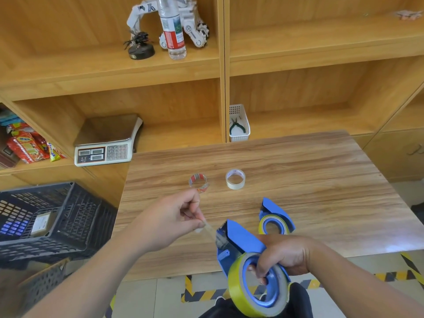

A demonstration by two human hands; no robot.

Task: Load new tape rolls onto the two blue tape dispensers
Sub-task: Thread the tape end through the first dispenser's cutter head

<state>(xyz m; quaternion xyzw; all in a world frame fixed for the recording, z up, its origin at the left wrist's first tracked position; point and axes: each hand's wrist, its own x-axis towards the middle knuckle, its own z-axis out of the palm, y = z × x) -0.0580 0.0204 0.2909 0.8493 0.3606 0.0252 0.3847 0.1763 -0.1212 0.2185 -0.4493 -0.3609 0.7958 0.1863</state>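
Note:
My right hand (284, 255) grips a blue tape dispenser (241, 239) over the table's near edge, fingers hooked through its hub. A yellow-green tape roll (238, 288) sits on that hub. My left hand (174, 221) pinches the clear tape end (210, 228), stretched taut up and to the left from the dispenser's front. A second blue dispenser (275, 212) lies on the table with a yellow roll (263, 222) on it. Farther back lie a nearly used-up roll core (198, 181) with red print and a thin whitish roll (235, 179).
The wooden table (298, 171) stands against wooden shelves. A weighing scale (107, 145) and a white basket with pliers (238, 125) sit on the shelf behind. A black plastic crate (52, 221) stands on the left. Hazard tape (206, 294) marks the floor.

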